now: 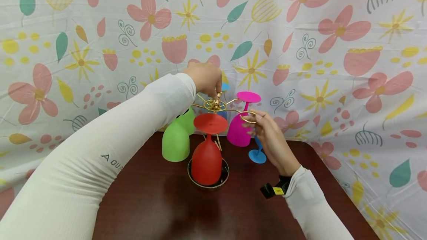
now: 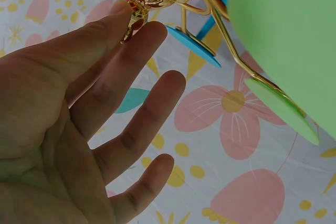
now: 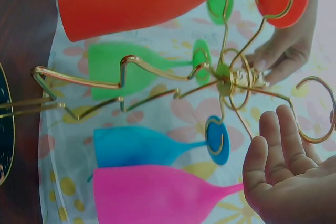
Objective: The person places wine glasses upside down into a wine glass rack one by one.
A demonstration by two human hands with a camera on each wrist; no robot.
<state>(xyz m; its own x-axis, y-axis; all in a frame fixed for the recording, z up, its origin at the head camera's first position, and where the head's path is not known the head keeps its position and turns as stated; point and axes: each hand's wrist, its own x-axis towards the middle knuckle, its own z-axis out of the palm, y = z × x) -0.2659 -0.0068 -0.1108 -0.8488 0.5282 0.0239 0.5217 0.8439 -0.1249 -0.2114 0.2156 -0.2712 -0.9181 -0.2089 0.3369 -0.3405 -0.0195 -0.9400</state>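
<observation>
Left hand (image 1: 204, 78) pinching the gold rack's (image 1: 218, 105) top knob, right hand (image 1: 274, 142) hovering open-fingered beside an empty hook, red glass (image 1: 207, 158) hanging.

Glass rack (image 1: 217, 103): thin wire with a polished gold metal finish, bright and mirror-like at the central knob. Red goblet (image 1: 207, 160): opaque, smooth plastic by its look, matt to faintly satin. Green goblet (image 1: 175, 142), pink goblet (image 1: 239, 129) and blue goblet (image 1: 257, 155): same smooth, opaque, low-sheen plastic finish. Round base tray (image 1: 224, 179): dark glossy inside with a shiny gold rim. Table (image 1: 160, 210): dark reddish-brown wood look, smooth and semi-gloss, showing soft reflections. Backdrop (image 1: 333, 29): thin printed floral cloth, matt, lightly creased. Sleeves (image 1: 100, 151): white knit fabric, smooth and matt.
</observation>
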